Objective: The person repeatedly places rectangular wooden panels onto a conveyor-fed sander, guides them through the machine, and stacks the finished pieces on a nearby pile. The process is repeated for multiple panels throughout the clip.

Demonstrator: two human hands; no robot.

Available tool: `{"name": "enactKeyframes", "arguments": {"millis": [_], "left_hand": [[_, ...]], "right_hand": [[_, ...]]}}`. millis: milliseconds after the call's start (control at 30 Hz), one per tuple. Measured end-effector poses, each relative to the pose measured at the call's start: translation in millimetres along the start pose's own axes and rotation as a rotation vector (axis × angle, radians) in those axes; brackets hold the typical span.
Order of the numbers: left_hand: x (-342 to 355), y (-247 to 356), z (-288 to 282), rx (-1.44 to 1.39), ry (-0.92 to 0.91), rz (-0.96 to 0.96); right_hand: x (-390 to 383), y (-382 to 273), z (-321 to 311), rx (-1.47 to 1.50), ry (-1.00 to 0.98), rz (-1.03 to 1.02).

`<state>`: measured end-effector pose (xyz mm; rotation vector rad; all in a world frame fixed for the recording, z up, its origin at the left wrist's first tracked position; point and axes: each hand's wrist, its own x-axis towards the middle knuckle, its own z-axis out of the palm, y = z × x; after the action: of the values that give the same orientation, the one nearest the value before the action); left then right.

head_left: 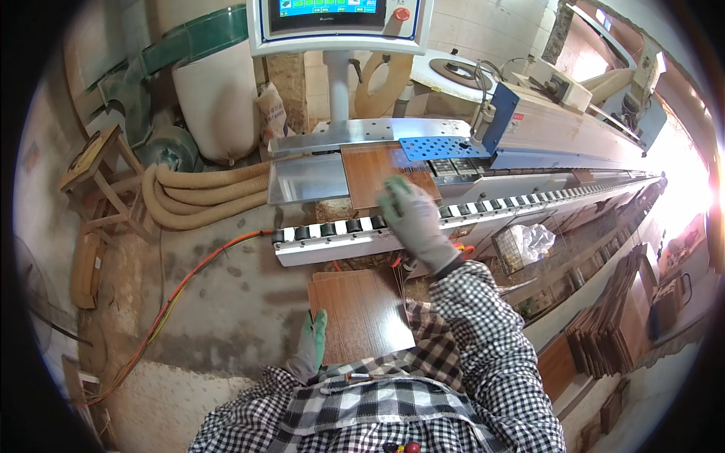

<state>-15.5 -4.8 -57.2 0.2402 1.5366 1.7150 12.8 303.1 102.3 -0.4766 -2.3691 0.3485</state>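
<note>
1. Nearest us, two arms in black-and-white checked sleeves (487,317) end in two grey-and-green gloved hands, held well apart.
2. The left hand (308,347) lies against the left edge of a stack of glossy brown wood-grain panels (359,317) in front of our body; we count at least two, slightly offset. We cannot tell whether its fingers are clamped. The stack's far edge runs crosswise, its sides pointing away from us; it looks near square, so we cannot name a long axis.
3. Below spreads one stained grey floor (242,317), crossed by an orange cable (200,264).
4. To the right leans one batch of brown boards (604,332) — too tightly packed to count.
5. Beyond the stack runs one long white rail with black rollers (325,253).
6. The right hand (414,220), blurred, reaches over the rail to one brown wood-grain panel (366,177) on the machine bed; we cannot tell how its fingers are set. This panel's near edge roughly follows the rail, and its far right corner is beneath one blue perforated plate (434,149) — its long axis is unclear.
7. Farther left, tan ribbed hoses (204,220) curve beside one wooden stool (94,156).
8. Farthest stand one screen (325,11) with one red knob (401,13), and a pale tiled wall (517,19).
</note>
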Motion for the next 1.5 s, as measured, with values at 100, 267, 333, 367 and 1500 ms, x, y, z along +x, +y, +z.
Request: {"name": "enactKeyframes", "arguments": {"millis": [100, 267, 333, 367, 1500], "left_hand": [[6.7, -9.2, -2.8, -0.050, -0.009, 0.008], [4.5, -4.2, -7.9, 0.045, -0.015, -0.014], [-1.3, 3.8, -1.6, 0.023, 0.005, -0.073], [-3.4, 6.8, -0.3, 0.026, -0.004, -0.056], [-0.7, 0.6, -7.2, 0.047, -0.121, 0.000]], "right_hand": [[-1.1, -19.7, 30.6, -0.167, -0.004, -0.142], [3.5, -14.2, 59.0, -0.269, -0.022, -0.152], [2.2, -17.0, 56.5, -0.241, -0.025, -0.148], [1.2, -17.9, 55.9, -0.228, -0.026, -0.145], [-12.3, 72.8, -17.4, -0.521, -0.123, 0.148]]}}
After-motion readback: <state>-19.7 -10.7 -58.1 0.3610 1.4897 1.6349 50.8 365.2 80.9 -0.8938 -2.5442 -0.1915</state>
